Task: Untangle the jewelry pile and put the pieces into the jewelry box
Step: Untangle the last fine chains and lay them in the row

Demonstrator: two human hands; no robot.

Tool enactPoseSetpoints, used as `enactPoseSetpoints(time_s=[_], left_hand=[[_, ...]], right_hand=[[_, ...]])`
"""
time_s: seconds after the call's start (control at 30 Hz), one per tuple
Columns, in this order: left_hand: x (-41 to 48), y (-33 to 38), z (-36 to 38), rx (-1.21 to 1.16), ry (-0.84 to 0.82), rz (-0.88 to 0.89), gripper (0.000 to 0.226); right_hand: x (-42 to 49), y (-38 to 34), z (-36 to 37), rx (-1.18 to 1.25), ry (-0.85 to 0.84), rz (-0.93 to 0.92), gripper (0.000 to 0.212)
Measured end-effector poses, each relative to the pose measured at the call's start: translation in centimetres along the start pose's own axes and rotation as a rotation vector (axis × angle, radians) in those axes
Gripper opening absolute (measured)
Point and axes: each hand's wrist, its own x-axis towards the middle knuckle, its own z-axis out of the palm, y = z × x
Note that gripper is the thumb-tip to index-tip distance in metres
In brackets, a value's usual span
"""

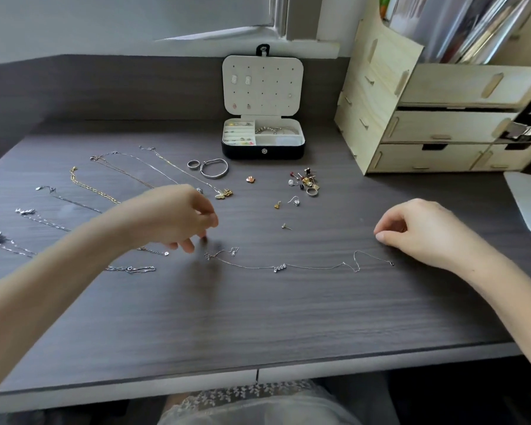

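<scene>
**While one chain [307, 266] lies stretched out, the box [242, 153] waits open**

Since each piece has to go in singly, freed necklaces [91, 189] lie spread in slanting rows at the far left, presumably so they won't knot again. Next along, the left hand [178, 216] hangs blurred over the chain's left end, fingers curled downward; whether it pinches anything I cannot tell. Between the hands the fine silver chain runs nearly straight across the desk [258, 317]. It has a small pendant at its middle and one kink toward the right, so it looks almost untangled. The right hand [417, 231] rests near the chain's other end, thumb and forefinger tips together. Nothing shows between them, so I cannot tell its grip. Farther off sits a heap of earrings [307, 182], and the box stands at the far edge, partly filled.
</scene>
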Motion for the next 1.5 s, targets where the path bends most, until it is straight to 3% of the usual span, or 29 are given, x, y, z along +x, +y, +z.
enactPoseSetpoints(time_s=[0.07,0.23,0.57,0.7,0.87,0.97,1.1,1.3,1.5], left_hand=[[0.7,-0.5,-0.1,0.137,0.105,0.029,0.019],[1.2,-0.6,0.3,0.112,0.259,0.104,0.015],[0.6,-1.5,1.5,0.011,0.340,0.176,0.011],[0.1,-1.4,2.4,-0.024,0.298,0.293,0.008],[0.0,-0.6,3.8,0.004,0.285,0.391,0.012],[-0.7,0.6,4.1,-0.199,0.288,0.501,0.012],[-1.1,1.4,4.9,-0.255,0.525,0.660,0.003],[0.2,1.1,6.0,-0.098,0.858,0.755,0.015],[0.6,0.8,6.2,0.033,0.882,0.882,0.017]], right_hand=[[0.0,0.4,-0.3,-0.009,-0.092,-0.011,0.014],[-0.8,1.1,-1.1,-0.003,-0.199,-0.030,0.010],[-1.6,-0.1,0.2,-0.052,-0.117,-0.121,0.016],[-1.2,-3.2,0.1,0.198,-0.029,-0.287,0.016],[0.2,-7.0,0.2,0.593,-0.167,-0.283,0.019],[0.4,-8.9,0.8,0.839,-0.223,-0.241,0.023],[0.6,-10.7,1.6,1.177,-0.278,-0.101,0.021],[0.2,-11.5,1.9,1.218,-0.266,-0.028,0.027],[-0.4,-11.8,2.2,1.166,-0.173,-0.079,0.036]])
